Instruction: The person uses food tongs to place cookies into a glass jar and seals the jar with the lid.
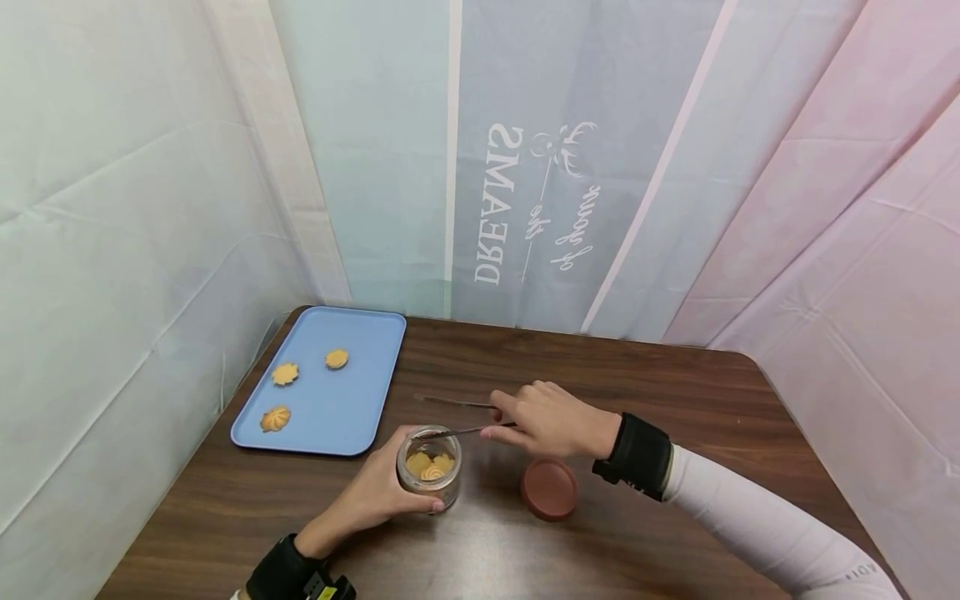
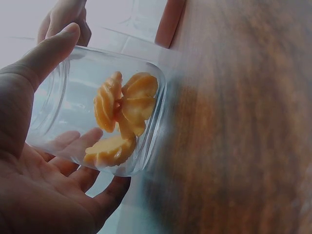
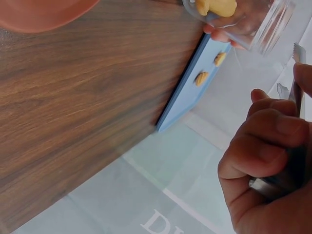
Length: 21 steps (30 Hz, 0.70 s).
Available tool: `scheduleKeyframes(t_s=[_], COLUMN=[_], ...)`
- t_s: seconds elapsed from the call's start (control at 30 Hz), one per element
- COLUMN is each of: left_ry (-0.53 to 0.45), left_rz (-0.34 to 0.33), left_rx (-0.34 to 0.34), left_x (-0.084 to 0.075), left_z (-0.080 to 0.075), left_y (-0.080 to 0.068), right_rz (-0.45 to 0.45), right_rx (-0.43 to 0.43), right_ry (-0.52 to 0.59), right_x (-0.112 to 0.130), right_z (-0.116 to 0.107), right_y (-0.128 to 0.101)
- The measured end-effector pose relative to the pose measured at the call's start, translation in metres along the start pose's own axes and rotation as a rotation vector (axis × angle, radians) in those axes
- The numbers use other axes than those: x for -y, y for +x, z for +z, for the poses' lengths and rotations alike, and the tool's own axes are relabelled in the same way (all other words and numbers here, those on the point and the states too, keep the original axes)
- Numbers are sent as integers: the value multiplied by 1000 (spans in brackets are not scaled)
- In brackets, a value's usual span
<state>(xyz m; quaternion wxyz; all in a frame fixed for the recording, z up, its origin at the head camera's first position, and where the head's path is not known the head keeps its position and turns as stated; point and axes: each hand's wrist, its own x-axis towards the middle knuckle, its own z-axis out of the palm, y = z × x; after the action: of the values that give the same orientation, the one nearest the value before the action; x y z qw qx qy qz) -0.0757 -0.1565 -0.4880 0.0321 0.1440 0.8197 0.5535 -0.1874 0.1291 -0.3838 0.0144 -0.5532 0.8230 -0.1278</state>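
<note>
A clear glass jar [image 1: 429,469] with several orange cookies [image 2: 123,114] inside stands open on the brown table [image 1: 675,392]. My left hand [image 1: 375,496] grips the jar, fingers wrapped round its side. My right hand [image 1: 551,419] pinches metal tongs [image 1: 457,417], whose tips reach over the jar's mouth. In the right wrist view the tongs [image 3: 297,92] run past my curled fingers [image 3: 258,151] and the jar [image 3: 243,19] shows at the top.
A brown round lid [image 1: 550,489] lies on the table right of the jar. A blue tray [image 1: 360,358] at the left rear holds three cookies [image 1: 285,374]. Fabric backdrops close in the table on three sides.
</note>
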Motion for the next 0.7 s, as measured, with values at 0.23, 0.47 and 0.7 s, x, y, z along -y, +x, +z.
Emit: scheduleKeyframes(t_s=[0.23, 0.47, 0.7], left_ry=[-3, -5, -3], left_rz=[-18, 10, 7], left_rx=[3, -2, 2], left_x=[-1, 0, -1], left_z=[0, 0, 0], left_y=[-1, -1, 0], right_rz=[48, 79, 101], right_rx=[-5, -12, -18], right_ry=[14, 6, 2], right_x=[-7, -13, -15], right_z=[0, 0, -1], right_y=[5, 12, 21])
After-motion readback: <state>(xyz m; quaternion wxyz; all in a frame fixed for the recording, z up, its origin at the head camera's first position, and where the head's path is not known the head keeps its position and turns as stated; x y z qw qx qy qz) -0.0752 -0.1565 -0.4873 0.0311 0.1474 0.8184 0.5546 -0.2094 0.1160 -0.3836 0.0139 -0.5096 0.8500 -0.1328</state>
